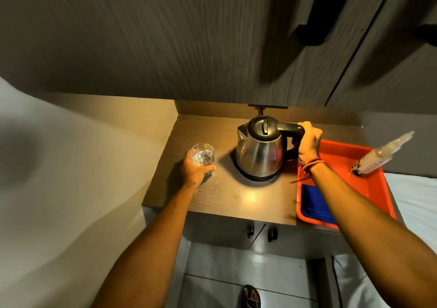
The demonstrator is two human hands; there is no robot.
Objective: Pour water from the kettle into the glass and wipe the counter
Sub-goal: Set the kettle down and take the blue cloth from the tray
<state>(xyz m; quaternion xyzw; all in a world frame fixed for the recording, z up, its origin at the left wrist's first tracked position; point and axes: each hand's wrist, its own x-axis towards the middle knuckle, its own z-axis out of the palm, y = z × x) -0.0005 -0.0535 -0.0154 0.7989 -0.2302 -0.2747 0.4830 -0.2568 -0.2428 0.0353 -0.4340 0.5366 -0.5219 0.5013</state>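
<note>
A steel kettle (259, 156) with a black lid stands upright on its base in the middle of the wooden counter (236, 201). My right hand (308, 142) is wrapped around its black handle. Left of the kettle, a clear glass (202, 155) holding some water rests on the counter, and my left hand (195, 171) grips it from the near side. A blue cloth (313, 203) lies folded in the near corner of an orange tray (343, 154) on the right, partly hidden by my right forearm.
A clear bottle (378, 157) stands in the tray's far corner. Dark wall cabinets (212, 47) hang low over the counter. A wall bounds the left side. Cabinet doors with handles (260, 232) sit below the counter; white bedding lies at the right.
</note>
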